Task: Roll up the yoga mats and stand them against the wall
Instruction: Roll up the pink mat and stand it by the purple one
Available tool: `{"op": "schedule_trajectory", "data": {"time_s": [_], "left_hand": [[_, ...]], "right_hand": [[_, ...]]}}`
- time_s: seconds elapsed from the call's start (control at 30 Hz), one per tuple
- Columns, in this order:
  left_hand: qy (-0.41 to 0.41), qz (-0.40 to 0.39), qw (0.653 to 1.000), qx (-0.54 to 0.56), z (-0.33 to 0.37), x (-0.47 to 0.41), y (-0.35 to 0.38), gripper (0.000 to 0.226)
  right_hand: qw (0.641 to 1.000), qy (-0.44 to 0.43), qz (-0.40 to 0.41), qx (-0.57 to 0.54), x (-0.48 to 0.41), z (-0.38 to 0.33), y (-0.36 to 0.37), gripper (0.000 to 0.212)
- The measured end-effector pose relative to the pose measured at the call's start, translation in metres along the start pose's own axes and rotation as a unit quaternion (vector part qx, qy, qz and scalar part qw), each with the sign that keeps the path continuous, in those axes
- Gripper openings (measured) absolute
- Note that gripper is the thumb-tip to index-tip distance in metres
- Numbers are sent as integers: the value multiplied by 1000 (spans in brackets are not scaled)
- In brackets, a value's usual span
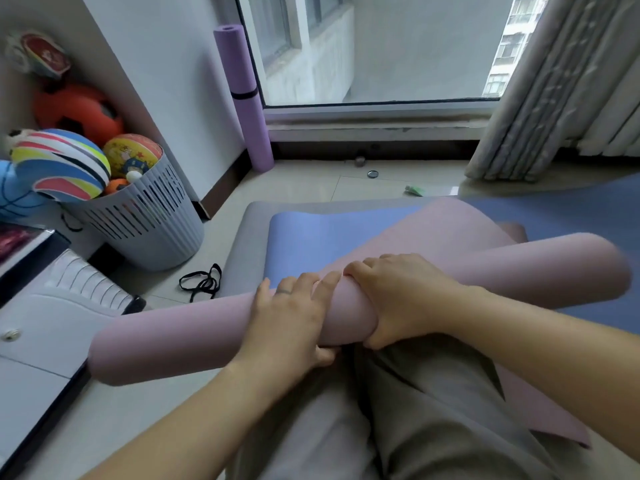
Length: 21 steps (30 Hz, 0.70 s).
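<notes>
I see the left hand [287, 317] and right hand [398, 296] side by side, fingers [327, 285] wrapped round the rolled pink mat [173, 336]; blue mat [311, 244] flat beyond it.

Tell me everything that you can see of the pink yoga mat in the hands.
The pink yoga mat looks like matte, soft foam. Most of it is rolled into a long tube lying slantwise across the person's lap, over the blue yoga mat. A loose part is not yet rolled: it shows behind the tube and beside the right leg. The left hand and right hand hold the tube at its middle, side by side.
</notes>
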<state>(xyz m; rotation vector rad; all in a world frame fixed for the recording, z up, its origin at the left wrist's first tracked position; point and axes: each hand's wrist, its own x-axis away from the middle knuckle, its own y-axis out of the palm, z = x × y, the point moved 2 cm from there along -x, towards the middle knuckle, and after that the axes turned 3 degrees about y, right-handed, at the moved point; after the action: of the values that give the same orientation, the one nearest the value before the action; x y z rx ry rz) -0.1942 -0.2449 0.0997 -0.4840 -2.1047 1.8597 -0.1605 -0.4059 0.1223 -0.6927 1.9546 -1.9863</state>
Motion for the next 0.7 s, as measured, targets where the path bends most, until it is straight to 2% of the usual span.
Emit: {"op": "schedule_trajectory", "data": {"time_s": [0.07,0.17,0.3,0.4,0.57,0.7], "left_hand": [[-21,35,999,15,-2,-1,3,100],[-29,20,998,57,-14,-16,-11,92],[-14,29,996,78,-15,-20,-46,89],[8,30,998,58,-5,-2,-56,87],[76,-56,994,54,9,16,-23,86],[79,-124,971,191,-2,4,-24,83]], "right_hand": [[999,1,-33,-3,-10,2,-2,71],[997,26,-68,-20,-18,5,-20,76],[998,26,-41,33,-6,4,-59,72],[998,14,-44,34,17,-2,-63,72],[991,8,-117,-61,38,-15,-8,76],[995,-13,-73,-61,46,-11,-14,86]]}}
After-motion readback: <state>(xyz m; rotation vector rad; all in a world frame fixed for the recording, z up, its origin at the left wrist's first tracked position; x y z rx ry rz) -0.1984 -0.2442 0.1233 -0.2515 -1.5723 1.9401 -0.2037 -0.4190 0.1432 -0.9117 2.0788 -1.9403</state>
